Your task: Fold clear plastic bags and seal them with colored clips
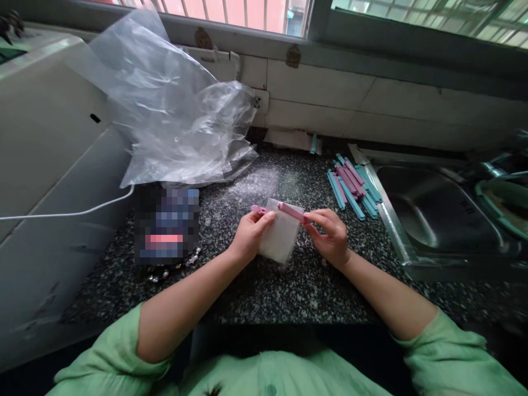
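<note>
In the head view, my left hand is closed on the left edge of a small clear plastic bag, thumb on its front. A pink piece pokes out above that thumb; I cannot tell whether it belongs to the clip on the right. My right hand pinches the right end of a pink bag sealing clip, which lies slanted across the bag's upper part. The bag is held above the dark speckled counter. What the bag contains, if anything, cannot be made out.
Several pink and blue clips lie piled beside the metal sink. A large clear plastic bag stands crumpled at the back left. Near it are a blurred-out item and a white cable. A flat packet rests against the wall.
</note>
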Demonstrator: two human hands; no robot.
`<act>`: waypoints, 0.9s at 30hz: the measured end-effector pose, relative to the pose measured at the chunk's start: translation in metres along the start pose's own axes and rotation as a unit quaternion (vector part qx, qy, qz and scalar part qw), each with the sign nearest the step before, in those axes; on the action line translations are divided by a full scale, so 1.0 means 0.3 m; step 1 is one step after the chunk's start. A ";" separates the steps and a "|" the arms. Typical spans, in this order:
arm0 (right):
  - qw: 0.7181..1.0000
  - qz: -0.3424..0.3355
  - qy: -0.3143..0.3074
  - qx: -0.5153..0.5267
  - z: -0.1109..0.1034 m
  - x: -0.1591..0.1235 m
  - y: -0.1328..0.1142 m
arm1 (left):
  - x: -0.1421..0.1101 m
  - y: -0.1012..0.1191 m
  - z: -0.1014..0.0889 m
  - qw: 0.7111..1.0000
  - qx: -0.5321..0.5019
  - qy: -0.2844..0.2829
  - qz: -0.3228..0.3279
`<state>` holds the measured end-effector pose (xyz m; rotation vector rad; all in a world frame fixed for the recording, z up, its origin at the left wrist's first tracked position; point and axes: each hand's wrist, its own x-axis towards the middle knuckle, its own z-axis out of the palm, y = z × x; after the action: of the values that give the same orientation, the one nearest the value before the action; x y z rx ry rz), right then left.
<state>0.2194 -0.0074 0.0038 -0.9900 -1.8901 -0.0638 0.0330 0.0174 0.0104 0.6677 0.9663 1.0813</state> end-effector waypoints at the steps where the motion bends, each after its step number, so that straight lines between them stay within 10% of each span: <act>1: 1.000 -0.001 -0.002 0.000 0.001 0.000 0.001 | 0.001 -0.001 0.000 1.000 -0.003 -0.001 0.000; 27: 0.996 0.013 -0.059 -0.071 0.011 -0.004 0.001 | 0.012 -0.003 -0.005 1.000 0.006 -0.025 -0.009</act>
<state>0.2176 -0.0065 0.0011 -1.1347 -2.0014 -0.1289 0.0325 0.0206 0.0079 0.6907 0.9352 1.0396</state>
